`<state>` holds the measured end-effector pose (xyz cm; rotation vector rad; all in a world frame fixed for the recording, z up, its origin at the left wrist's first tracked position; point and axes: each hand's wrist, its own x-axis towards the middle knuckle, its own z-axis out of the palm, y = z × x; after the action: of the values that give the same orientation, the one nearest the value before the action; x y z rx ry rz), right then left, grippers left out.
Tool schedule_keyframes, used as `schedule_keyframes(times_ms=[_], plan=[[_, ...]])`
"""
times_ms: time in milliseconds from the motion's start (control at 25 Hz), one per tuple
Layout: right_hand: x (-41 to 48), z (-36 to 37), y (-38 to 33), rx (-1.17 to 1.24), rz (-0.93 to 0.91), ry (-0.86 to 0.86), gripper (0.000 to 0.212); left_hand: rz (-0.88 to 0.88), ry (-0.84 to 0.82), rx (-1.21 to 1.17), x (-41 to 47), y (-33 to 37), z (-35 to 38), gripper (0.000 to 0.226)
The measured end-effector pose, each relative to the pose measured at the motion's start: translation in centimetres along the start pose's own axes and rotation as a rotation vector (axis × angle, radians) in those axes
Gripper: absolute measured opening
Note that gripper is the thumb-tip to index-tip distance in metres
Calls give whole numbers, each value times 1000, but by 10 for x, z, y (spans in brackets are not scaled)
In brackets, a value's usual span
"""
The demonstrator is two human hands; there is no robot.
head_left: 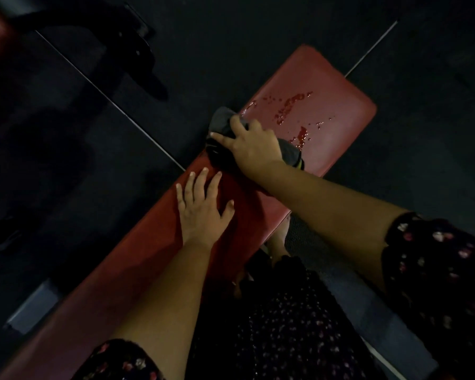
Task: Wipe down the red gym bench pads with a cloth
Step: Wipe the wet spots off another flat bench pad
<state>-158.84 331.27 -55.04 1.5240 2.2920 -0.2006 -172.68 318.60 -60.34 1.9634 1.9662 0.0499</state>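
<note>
Your right hand point(254, 145) lies palm-down on a dk grey cloth point(222, 124), fingers splayed and pressing it flat rather than clenched round it; the thumb is hidden. The cloth sits bunched at the bench's left edge, where the far red pad point(337, 78) meets the near red pad point(137, 259), w/ one corner poking out under your wrist on the right. Wet streaks and droplets point(291, 105) glisten on the far pad just beyond the cloth. Your left hand point(200, 207) rests flat on the near pad, fingers straight and spread, holding nothing, just short of the cloth. Floral sleeves point(436, 256) show at both arms. Dark floor point(258, 28) surrounds the bench; a black equipment frame point(137, 50) stands at top left, well apart.
</note>
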Motion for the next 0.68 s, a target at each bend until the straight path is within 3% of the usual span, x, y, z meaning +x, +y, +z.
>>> schedule_keyframes(times_ms=[160, 280, 480, 600, 680], plan=[[18, -8, 3, 109, 111, -75, 60, 1, -4, -33, 17, 4, -6, 66], [-27, 13, 27, 187, 152, -45, 67, 38, -13, -61, 34, 13, -13, 75], [-147, 78, 72, 148, 122, -4, 88, -193, 71, -200, 56, 53, -12, 75], [-175, 105, 103, 103, 75, 70, 102, -83, -30, -111, 57, 58, -4, 70], [-170, 106, 115, 81, 45, 111, 96, -41, -76, -67, 55, 56, 0, 65]])
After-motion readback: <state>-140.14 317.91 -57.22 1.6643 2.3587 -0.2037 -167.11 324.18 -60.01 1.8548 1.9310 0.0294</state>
